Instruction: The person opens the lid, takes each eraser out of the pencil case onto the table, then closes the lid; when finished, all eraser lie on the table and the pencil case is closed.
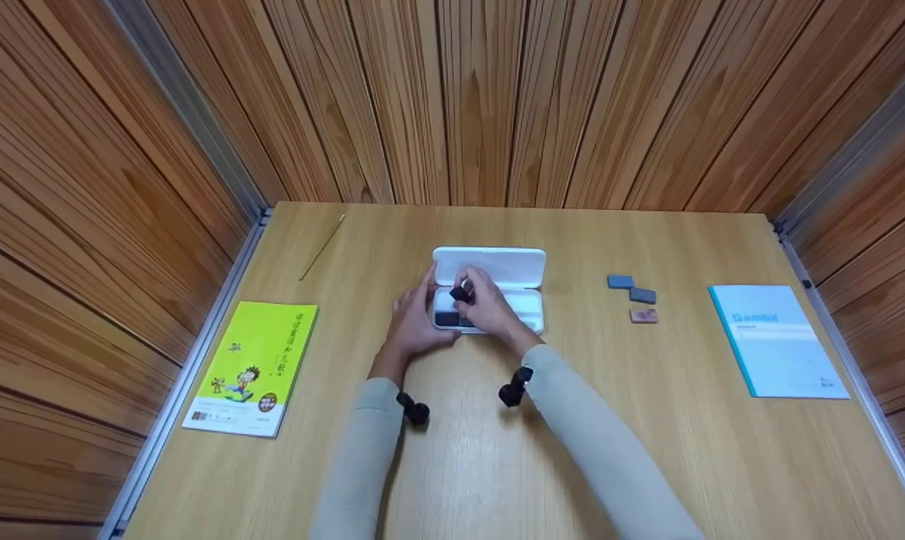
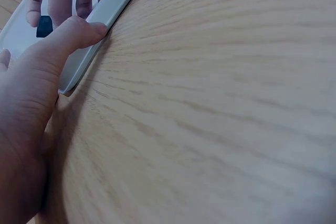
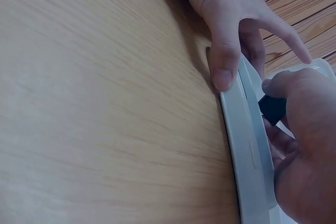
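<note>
A white pencil case [image 1: 527,307] lies on the table with its lid [image 1: 490,266] raised at the back. My left hand [image 1: 415,322] grips its left end, thumb along the front wall and a finger reaching toward the lid. Over the case's tray, my right hand [image 1: 488,301] pinches a small black block [image 1: 461,293], shaped like an eraser; the right wrist view shows this block [image 3: 273,109] between thumb and fingers. Another dark block [image 1: 446,319] lies inside the tray at the front left. The right hand covers part of the tray.
Two blue erasers [image 1: 620,282] and a brownish-pink eraser [image 1: 644,316] lie right of the case. A yellow-green book [image 1: 254,360] is at the left, a light blue booklet [image 1: 779,341] at the right. A thin pencil [image 1: 322,247] lies at the back left.
</note>
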Available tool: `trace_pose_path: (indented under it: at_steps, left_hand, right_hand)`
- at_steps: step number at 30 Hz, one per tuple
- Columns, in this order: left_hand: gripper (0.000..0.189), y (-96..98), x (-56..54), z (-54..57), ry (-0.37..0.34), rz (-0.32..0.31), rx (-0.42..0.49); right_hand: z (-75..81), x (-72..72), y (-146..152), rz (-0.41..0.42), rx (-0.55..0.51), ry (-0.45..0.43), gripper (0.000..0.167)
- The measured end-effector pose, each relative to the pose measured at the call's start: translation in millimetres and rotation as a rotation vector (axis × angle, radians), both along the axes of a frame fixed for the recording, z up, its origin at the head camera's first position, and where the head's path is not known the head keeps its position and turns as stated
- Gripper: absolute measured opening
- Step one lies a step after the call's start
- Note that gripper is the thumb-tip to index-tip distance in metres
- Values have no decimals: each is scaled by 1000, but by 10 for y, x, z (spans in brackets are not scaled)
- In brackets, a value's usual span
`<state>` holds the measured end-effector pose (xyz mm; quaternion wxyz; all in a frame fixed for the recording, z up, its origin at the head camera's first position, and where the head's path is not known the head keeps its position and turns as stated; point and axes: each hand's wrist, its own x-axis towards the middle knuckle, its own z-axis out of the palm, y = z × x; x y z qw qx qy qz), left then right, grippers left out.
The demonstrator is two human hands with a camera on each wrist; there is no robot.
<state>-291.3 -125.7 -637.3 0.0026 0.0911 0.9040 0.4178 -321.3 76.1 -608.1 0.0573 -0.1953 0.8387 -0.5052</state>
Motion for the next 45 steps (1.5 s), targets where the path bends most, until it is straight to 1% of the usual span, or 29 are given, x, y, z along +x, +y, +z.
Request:
trace_pose_path:
  at_steps: [1, 2, 5, 8, 14, 16, 17, 20, 22, 23, 24, 28, 35, 41, 45]
  left_hand:
    - [136, -1, -4, 0, -1, 1, -1]
    - [136, -3, -9, -3, -4, 2, 0]
    - [136, -9, -10, -4, -12, 0, 7]
    - [136, -15, -6, -5, -11, -6, 7]
    - [137, -26, 26, -15, -9, 2, 6]
    - [137, -24, 32, -23, -12, 2, 1]
    - [137, -24, 38, -24, -10, 2, -3]
    - [137, -24, 43, -21, 1, 2, -10]
    - [137, -27, 44, -17, 10, 3, -17]
    - [137, -29, 46, -12, 11, 3, -18]
    - [137, -31, 48, -9, 9, 3, -19]
    - [138, -40, 55, 1, -1, 12, -21]
    - [136, -11, 37, 9, 14, 4, 14]
    - [137, 6, 40, -3, 19, 1, 15]
    - [137, 7, 29, -6, 27, 0, 14]
  right_hand:
    - [74, 27, -2, -7, 6, -25, 31]
    - [105, 33, 5, -9, 10, -38, 31]
    - [176, 51, 32, -11, 17, -59, 31]
    - [222, 77, 69, -6, 14, -56, 30]
    - [233, 117, 152, 17, -8, 2, 29]
    - [219, 122, 197, 16, -13, 27, 30]
    - [139, 85, 238, 29, -39, 66, 29]
    - [123, 87, 311, 24, -44, 114, 28]
    - [130, 90, 357, 19, -49, 123, 28]
    - [136, 93, 381, 17, -51, 119, 28]
    - [214, 135, 389, 3, -30, 85, 29]
    - [249, 141, 492, 7, -22, 43, 29]
    - [334, 144, 756, -4, -5, 56, 30]
    - [418, 180, 1035, -5, 59, 34, 32]
    - [493, 190, 1230, -31, 87, 1, 34]
